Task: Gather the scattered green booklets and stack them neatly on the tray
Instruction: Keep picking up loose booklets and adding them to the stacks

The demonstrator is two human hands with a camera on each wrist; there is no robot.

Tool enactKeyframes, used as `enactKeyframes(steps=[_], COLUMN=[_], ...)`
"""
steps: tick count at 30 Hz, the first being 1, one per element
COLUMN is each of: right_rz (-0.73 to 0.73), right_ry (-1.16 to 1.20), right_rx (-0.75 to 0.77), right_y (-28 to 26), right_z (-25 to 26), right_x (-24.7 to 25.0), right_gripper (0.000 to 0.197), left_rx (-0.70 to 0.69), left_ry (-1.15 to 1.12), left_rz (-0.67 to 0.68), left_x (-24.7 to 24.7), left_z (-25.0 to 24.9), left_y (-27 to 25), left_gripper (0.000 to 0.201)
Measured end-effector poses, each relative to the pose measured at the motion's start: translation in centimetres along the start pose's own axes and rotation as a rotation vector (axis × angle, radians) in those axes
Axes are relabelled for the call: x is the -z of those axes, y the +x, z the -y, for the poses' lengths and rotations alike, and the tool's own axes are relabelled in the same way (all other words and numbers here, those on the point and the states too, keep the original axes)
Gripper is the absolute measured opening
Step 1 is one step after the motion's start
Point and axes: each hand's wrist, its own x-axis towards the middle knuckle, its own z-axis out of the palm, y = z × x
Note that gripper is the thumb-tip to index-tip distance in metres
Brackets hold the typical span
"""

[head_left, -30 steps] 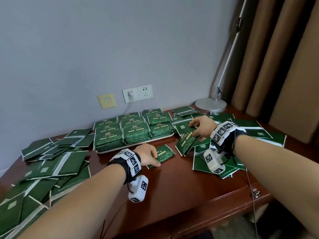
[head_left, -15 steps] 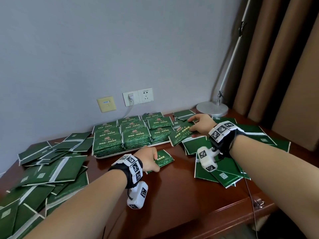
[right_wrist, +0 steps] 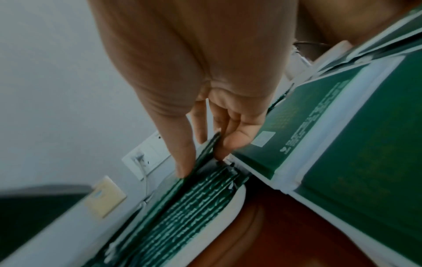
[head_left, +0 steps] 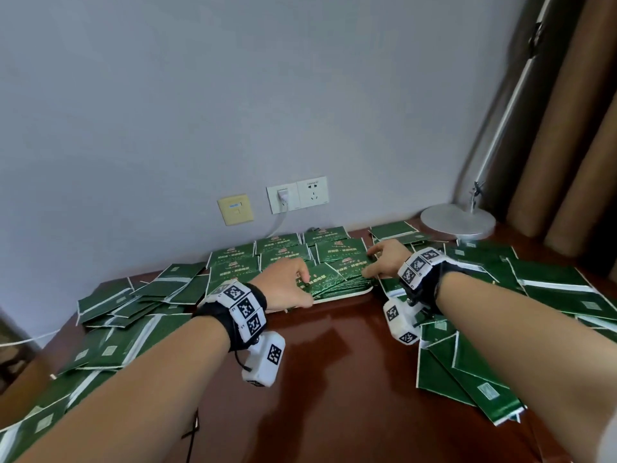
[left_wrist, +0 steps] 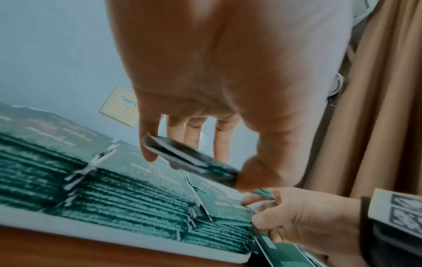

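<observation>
- Nearest the person, the bench (head_left: 334,379) is glossy reddish-brown wood with a bare strip down its middle.
- On both sides of that strip lie loose green booklets: a heap at the left (head_left: 110,342) and another at the right (head_left: 467,372). Many lie open, showing white margins and a small pale square on the cover. By my judgement these heaps are most of the work left.
- The booklets look thin, flat and rectangular, with smooth, slightly shiny card covers.
- Further in, the left hand (head_left: 287,284) holds one folded booklet (left_wrist: 189,159) pinched between thumb and fingers (left_wrist: 148,153), tilted just above the stacks at the tray's near edge.
- The right hand (head_left: 384,262) pinches another booklet (right_wrist: 207,150) by its edge, fingers narrow, setting it onto the near right stack.
- The tray (head_left: 354,294) is white, shallow and round-cornered. It already carries two rows of squared stacks (head_left: 283,259), their edges showing as fine green-and-white lines.
- So the task seems well under way, yet far from finished.
- Behind the tray, against the grey wall, sit more loose booklets (head_left: 394,230), a smooth round lamp base (head_left: 457,218), and the sockets (head_left: 297,194).
</observation>
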Motion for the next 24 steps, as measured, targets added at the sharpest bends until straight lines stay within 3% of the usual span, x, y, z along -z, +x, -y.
enactKeyframes(steps=[3,10,16,24], right_rz=[-0.001,0.096,0.079,0.058], right_ry=[-0.278,-0.442,-0.439,-0.382], right_rx=[0.079,0.170,0.237,0.191], right_y=[0.8,1.3,1.6,3.6], right_z=[0.1,0.5,0.3,0.2], right_x=[-0.3,-0.4,-0.5,0.8], right_gripper=[0.061,0.073,0.076,0.040], left_rx=[0.007,0.017,0.023,-0.016], left_ry=[0.020,0.031,0.026,0.044], left_rz=[-0.020,-0.038,-0.062,-0.050], left_x=[0.5,0.3,-0.3,-1.7], left_z=[-0.2,-0.5,-0.9,-1.8], left_y=[1.2,4.0,5.7,8.2], left_gripper=[0.033,0.031,0.033,0.038])
